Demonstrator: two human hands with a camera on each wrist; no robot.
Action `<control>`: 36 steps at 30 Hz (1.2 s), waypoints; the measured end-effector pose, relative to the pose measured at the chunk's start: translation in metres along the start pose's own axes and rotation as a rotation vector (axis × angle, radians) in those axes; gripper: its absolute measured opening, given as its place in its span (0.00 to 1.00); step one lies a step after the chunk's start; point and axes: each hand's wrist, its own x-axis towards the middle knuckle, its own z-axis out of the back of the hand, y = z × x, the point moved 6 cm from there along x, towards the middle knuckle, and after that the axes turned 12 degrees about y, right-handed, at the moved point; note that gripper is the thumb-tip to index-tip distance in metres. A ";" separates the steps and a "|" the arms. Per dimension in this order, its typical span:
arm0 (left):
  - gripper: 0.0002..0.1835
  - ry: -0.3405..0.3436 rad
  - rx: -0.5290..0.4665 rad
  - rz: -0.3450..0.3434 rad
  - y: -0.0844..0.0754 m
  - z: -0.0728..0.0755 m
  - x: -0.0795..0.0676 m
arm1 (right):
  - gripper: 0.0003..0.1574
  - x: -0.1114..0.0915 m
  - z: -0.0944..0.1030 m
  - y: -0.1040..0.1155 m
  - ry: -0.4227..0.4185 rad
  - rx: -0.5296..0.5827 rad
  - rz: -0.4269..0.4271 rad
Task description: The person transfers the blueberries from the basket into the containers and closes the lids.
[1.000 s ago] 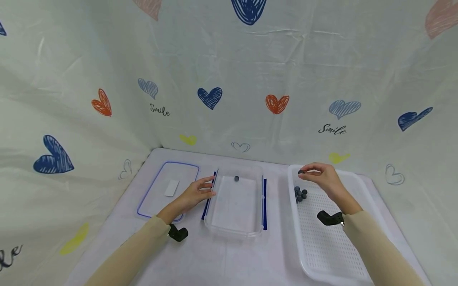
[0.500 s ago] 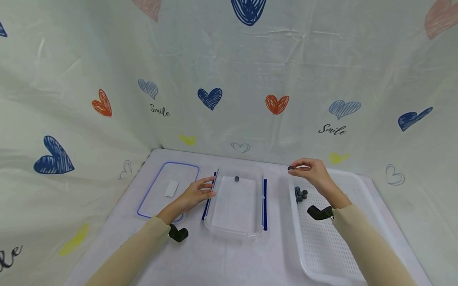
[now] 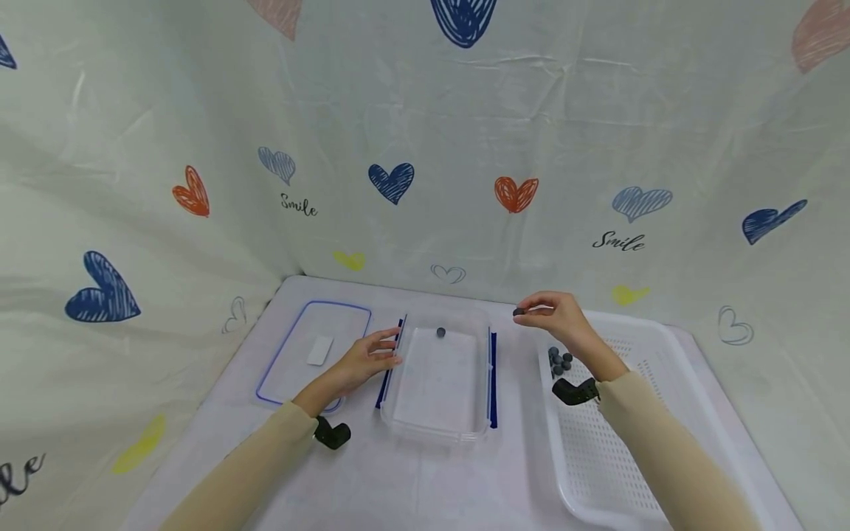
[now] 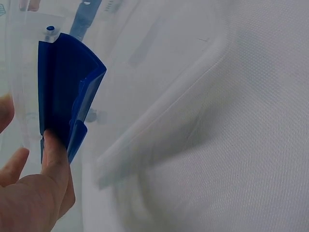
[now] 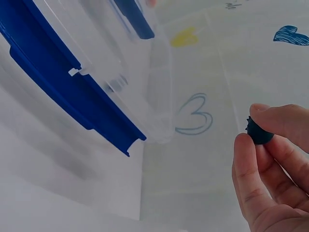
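My right hand [image 3: 556, 321] pinches a small dark blueberry [image 5: 259, 132] between thumb and fingertips. It is raised above the table, between the clear plastic box [image 3: 434, 431] and the white basket [image 3: 607, 464]. One blueberry [image 3: 441, 332] lies near the far end inside the box. My left hand [image 3: 361, 364] is at the box's left side, fingers fairly straight. In the left wrist view a finger touches the blue side latch [image 4: 67, 92], which hangs open. Several more blueberries [image 3: 559, 361] lie grouped by the basket's left wall.
A clear lid with a blue rim [image 3: 279, 363] lies flat left of the box, with a white rectangle [image 3: 320, 350] on it. Another blue latch [image 3: 493, 380] hangs along the box's right side. A heart-printed curtain [image 3: 465, 133] stands behind the table.
My right hand has moved left from above the basket's far left corner, carrying the blueberry toward the box. My left hand has stayed at the box's side.
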 end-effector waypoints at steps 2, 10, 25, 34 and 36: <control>0.37 0.003 0.006 -0.002 -0.001 0.000 0.000 | 0.21 0.004 -0.002 -0.004 0.015 0.004 -0.002; 0.37 -0.001 0.001 -0.002 0.000 0.001 0.001 | 0.18 0.014 -0.016 -0.001 0.063 -0.028 0.003; 0.37 0.011 0.011 -0.009 -0.001 0.001 0.001 | 0.15 0.028 -0.044 0.004 0.123 0.006 0.019; 0.37 0.008 0.024 -0.005 0.002 0.001 0.002 | 0.13 0.034 -0.058 0.000 0.124 -0.014 0.006; 0.37 0.007 0.024 -0.006 0.002 0.001 0.002 | 0.13 0.036 -0.060 -0.001 0.120 -0.025 -0.002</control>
